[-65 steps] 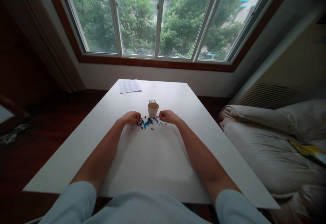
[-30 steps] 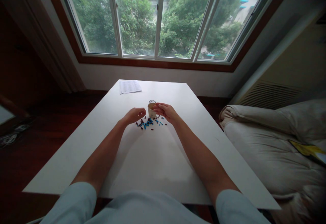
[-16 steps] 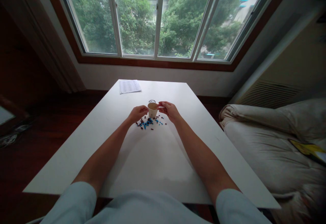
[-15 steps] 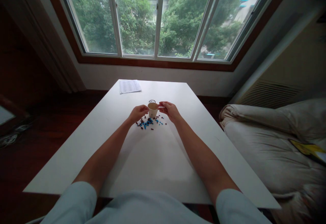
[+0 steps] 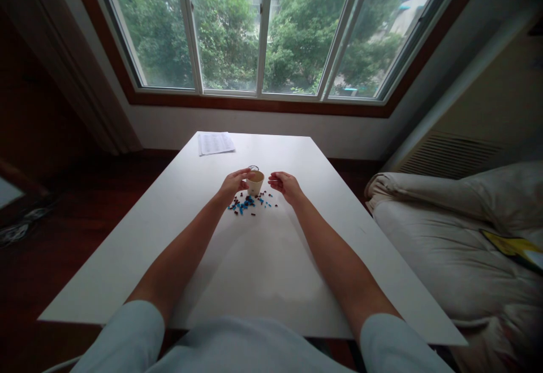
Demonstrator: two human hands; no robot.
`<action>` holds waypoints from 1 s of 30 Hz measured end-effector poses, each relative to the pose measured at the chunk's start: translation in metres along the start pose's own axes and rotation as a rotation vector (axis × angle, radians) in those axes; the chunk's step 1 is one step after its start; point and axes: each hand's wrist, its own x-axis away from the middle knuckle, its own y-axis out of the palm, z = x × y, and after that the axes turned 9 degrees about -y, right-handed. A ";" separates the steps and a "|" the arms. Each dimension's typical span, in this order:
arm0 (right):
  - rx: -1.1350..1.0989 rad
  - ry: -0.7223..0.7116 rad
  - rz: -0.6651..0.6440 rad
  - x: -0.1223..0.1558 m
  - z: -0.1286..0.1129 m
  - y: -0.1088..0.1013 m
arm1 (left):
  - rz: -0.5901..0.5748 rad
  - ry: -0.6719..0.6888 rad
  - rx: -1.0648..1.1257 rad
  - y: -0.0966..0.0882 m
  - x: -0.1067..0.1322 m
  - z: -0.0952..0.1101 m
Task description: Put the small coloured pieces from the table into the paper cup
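A small paper cup (image 5: 256,183) stands upright on the white table (image 5: 263,260). In front of it lie several small blue and dark red pieces (image 5: 250,204), scattered loosely. My left hand (image 5: 234,183) is at the cup's left rim, fingertips pinched together just above the edge; what they hold is too small to make out. My right hand (image 5: 284,184) hovers a little to the right of the cup, apart from it, fingers loosely bent with nothing seen in them.
A sheet of printed paper (image 5: 215,143) lies at the table's far left corner. A small dark ring-shaped object (image 5: 253,168) sits just behind the cup. A bed with pale bedding (image 5: 458,248) is to the right, and a window is beyond the table.
Both hands rose from the pile to the cup. My right hand has since drawn back to the right of the rim, while my left hand moved closer over the cup's left edge.
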 end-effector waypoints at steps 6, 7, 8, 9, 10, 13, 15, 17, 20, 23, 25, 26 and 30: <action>0.041 0.002 -0.046 0.002 -0.003 0.001 | 0.062 0.116 -0.288 -0.010 -0.001 0.004; 0.052 0.000 -0.057 0.002 -0.003 0.001 | 0.088 0.156 -0.407 -0.014 -0.001 0.005; 0.064 -0.001 -0.065 0.002 -0.003 0.000 | 0.122 0.195 -0.556 -0.019 0.000 0.005; 0.074 -0.002 -0.070 0.001 -0.002 0.000 | 0.147 0.234 -0.735 -0.024 0.000 0.006; 0.083 -0.002 -0.069 0.001 -0.002 -0.001 | 0.174 0.266 -0.909 -0.029 0.001 0.007; 0.101 0.010 -0.052 0.001 0.000 -0.003 | 0.066 0.242 -1.261 -0.043 0.002 0.006; 0.108 0.021 -0.037 0.001 0.002 -0.004 | -0.096 0.183 -1.366 -0.048 0.004 0.005; 0.115 0.032 -0.025 0.000 0.005 -0.007 | -0.231 0.160 -1.415 -0.049 0.005 0.002; 0.129 0.047 -0.011 -0.003 0.009 -0.011 | -0.299 0.159 -1.466 -0.044 0.008 -0.002; 0.137 0.057 -0.005 -0.004 0.013 -0.015 | -0.315 0.138 -1.511 -0.037 0.009 -0.006; 0.140 0.065 0.002 -0.005 0.015 -0.017 | -0.332 0.138 -1.526 -0.034 0.009 -0.009; 0.143 0.069 0.007 -0.006 0.016 -0.017 | -0.336 0.141 -1.526 -0.033 0.010 -0.010; 0.154 0.075 0.018 -0.007 0.018 -0.020 | -0.298 0.171 -1.469 -0.034 0.010 -0.013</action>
